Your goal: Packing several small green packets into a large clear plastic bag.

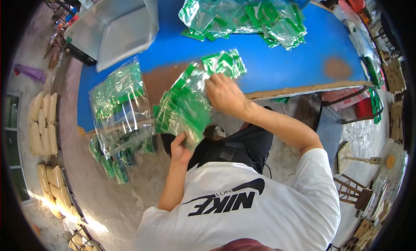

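A fanned stack of green-and-clear plastic bags (184, 103) rests in my left hand (181, 150), thumb on top at the lower edge and fingers underneath. My right hand (226, 92) reaches over the table's front edge with its fingers bent together at the upper right of the stack, pinching a bag's clear edge; the fingertips are partly blurred. Just beyond those fingers, a few more green bags (225, 62) lie on the blue table. To the left, a large clear plastic bag (119, 97) with green packets inside lies over the table edge.
A big heap of green-and-clear bags (247, 17) covers the table's far side. At the far left stands a translucent plastic bin (128, 34). More green packets (113, 168) sit below the left table edge. A fan (390, 161) and a wooden stool (353, 192) are at the right.
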A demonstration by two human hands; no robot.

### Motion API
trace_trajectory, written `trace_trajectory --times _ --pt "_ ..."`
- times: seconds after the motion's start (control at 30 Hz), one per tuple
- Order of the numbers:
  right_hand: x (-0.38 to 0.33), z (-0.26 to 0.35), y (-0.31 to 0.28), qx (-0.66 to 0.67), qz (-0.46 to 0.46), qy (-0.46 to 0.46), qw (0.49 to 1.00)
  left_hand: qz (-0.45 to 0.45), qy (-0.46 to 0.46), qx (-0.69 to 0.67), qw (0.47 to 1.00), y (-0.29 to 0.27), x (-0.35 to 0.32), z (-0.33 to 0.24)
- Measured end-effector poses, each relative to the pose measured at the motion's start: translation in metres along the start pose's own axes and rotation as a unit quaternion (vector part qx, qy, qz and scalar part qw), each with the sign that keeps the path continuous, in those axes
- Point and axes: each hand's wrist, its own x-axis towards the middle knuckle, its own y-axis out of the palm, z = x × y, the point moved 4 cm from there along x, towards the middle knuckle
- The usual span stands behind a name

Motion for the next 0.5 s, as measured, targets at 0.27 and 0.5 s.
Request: trace_trajectory --times 0.27,0.5 --pt "0.003 -0.015 -0.025 0.128 -0.123 -0.023 0.984 -0.058 0.020 0.015 0.998 -0.020 0.004 0.001" --pt "-0.054 -0.023 -0.013 0.085 -0.030 -0.191 0.977 -0.028 0.021 0.026 0.999 -0.022 -0.012 -0.012"
